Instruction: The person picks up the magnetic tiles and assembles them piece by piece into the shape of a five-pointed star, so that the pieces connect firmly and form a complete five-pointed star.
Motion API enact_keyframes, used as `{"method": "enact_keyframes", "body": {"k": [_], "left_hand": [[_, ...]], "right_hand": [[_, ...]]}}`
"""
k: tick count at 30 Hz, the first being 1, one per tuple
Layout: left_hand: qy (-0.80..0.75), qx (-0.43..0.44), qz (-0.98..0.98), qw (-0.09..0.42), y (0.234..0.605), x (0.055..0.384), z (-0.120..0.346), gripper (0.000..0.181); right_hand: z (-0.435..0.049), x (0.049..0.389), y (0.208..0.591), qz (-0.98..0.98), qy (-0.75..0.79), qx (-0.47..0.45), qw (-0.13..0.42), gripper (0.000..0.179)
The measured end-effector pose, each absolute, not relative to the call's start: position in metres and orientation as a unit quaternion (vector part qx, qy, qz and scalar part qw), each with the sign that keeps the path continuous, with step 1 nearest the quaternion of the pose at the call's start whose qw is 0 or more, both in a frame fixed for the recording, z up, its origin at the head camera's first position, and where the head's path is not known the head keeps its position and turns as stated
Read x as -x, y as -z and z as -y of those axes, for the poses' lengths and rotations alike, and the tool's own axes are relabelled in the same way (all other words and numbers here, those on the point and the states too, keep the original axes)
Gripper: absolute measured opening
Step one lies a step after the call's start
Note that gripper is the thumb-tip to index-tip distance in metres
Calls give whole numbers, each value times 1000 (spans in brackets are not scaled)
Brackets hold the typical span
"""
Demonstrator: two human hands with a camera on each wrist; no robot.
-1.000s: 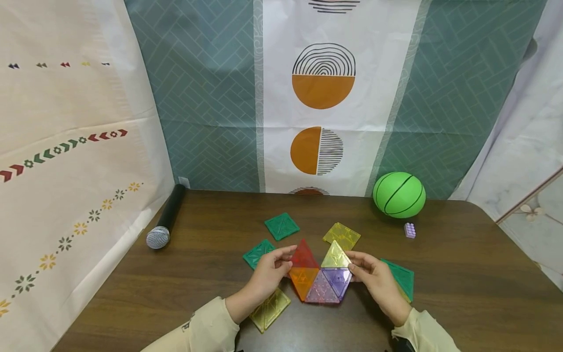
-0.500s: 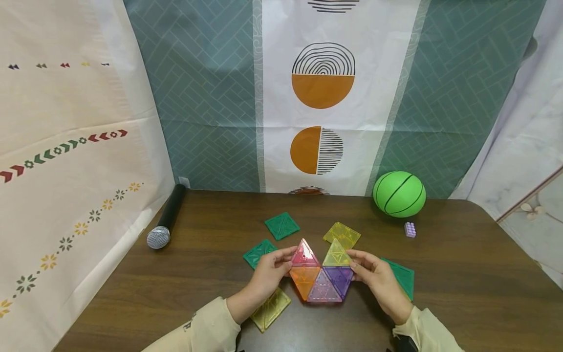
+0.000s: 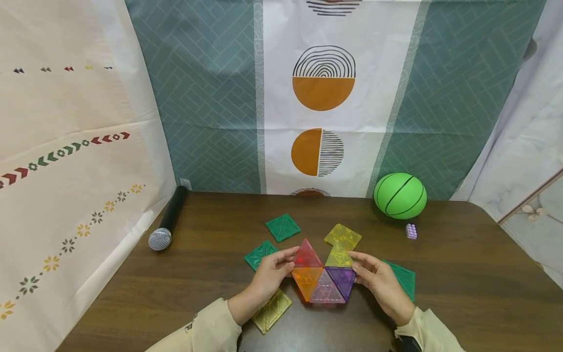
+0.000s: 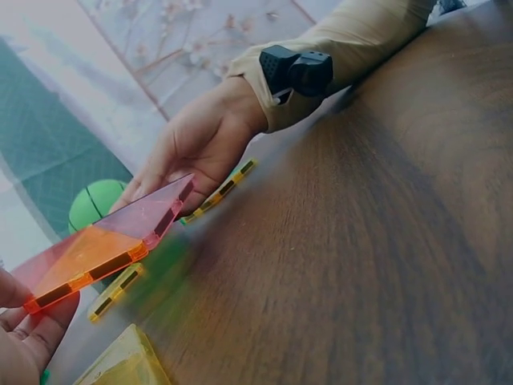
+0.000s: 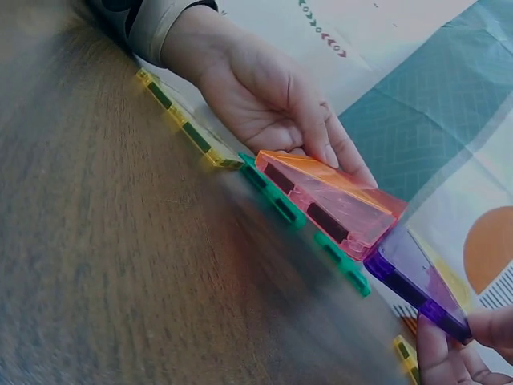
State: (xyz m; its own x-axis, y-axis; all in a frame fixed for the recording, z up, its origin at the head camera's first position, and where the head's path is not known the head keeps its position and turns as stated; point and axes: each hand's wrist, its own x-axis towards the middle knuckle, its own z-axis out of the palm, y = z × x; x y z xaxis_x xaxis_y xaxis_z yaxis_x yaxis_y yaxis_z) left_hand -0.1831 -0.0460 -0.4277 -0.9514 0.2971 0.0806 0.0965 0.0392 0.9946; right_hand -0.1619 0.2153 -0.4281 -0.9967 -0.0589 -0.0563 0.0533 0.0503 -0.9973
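Note:
Between both hands a fan of joined magnetic triangle tiles is held above the table: a red tile (image 3: 306, 256), an orange tile (image 3: 307, 280), a pink tile (image 3: 327, 289), a purple tile (image 3: 342, 279) and a yellow tile (image 3: 338, 256). My left hand (image 3: 271, 275) pinches the fan's left side by the red and orange tiles, thumb on top. On the other side my right hand (image 3: 381, 283) pinches it where yellow meets purple. A notch at the far side separates red from yellow. In the right wrist view the pink tile (image 5: 329, 208) shows its edge magnets.
Green tile squares lie at the back (image 3: 283, 228) and beside the left hand (image 3: 259, 255). Yellow tiles (image 3: 272, 311) lie under the left wrist, others (image 3: 343, 236) behind the fan. Green tiles (image 3: 403, 279) lie right. A microphone (image 3: 169, 218), green ball (image 3: 400, 195) and lilac block (image 3: 411, 231) stand further out.
Both hands keep their hold on the tile fan. It shifts very slightly in the view and tilts a little, so the glare on the red and yellow tiles changes.

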Motion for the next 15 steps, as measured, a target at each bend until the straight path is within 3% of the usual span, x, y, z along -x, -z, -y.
{"method": "enact_keyframes", "body": {"k": [15], "left_hand": [[-675,-140,-718,96,430,184,45,39]], "right_hand": [[-217,161,428,-725,685,-4,75,45]]}}
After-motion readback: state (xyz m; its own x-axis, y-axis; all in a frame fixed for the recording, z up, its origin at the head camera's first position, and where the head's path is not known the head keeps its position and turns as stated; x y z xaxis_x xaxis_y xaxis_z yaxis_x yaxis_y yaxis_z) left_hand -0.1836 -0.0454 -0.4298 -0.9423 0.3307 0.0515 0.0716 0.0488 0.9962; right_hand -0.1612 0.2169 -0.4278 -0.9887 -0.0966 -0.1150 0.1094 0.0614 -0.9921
